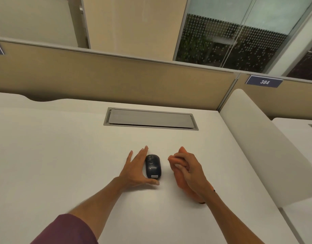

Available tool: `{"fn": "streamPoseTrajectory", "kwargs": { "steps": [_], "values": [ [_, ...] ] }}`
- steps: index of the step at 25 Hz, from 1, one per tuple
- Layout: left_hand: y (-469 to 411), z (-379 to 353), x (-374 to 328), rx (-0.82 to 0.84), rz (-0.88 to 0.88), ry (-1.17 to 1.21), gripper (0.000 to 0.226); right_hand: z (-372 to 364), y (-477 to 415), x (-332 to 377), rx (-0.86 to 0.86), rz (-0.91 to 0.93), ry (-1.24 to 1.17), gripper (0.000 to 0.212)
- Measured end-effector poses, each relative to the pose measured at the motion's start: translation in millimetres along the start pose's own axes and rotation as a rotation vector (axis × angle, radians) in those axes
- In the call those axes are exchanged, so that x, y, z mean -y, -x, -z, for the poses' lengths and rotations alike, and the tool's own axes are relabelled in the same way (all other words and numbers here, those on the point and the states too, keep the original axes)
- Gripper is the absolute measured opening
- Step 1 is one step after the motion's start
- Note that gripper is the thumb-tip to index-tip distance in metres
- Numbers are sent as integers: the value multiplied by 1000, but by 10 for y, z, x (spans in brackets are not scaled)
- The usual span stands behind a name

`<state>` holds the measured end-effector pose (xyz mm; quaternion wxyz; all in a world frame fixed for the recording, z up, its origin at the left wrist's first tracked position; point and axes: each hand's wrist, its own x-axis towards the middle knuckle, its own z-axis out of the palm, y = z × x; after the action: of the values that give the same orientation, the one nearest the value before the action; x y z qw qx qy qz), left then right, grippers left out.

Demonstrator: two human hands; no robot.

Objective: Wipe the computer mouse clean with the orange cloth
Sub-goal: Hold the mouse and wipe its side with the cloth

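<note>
A dark blue computer mouse [153, 166] with a small white label lies on the white desk [63, 155], near its middle. My left hand [136, 169] rests flat against the mouse's left side, fingers spread, thumb curled around its near end. It cups the mouse without lifting it. To the right, a hand's width away, my right hand [188, 170] is closed around the bunched orange cloth [182, 182], which hangs below the palm toward the desk. The cloth is apart from the mouse.
A grey cable hatch [150, 118] is set into the desk behind the mouse. A beige partition [116, 76] runs along the back, and a white rounded divider [257, 141] walls off the right side.
</note>
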<state>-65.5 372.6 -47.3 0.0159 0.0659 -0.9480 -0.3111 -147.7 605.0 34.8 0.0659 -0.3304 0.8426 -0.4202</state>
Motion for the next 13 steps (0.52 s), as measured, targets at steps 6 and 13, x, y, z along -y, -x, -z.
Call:
{"fn": "streamPoseTrajectory", "kwargs": {
  "steps": [6, 13],
  "values": [
    [230, 265, -422, -417, 22, 395, 67, -44, -185, 368, -142, -102, -168, 25],
    [345, 758, -843, -404, 271, 1067, 27, -537, -377, 1089, -42, 3, -180, 53]
  ]
}}
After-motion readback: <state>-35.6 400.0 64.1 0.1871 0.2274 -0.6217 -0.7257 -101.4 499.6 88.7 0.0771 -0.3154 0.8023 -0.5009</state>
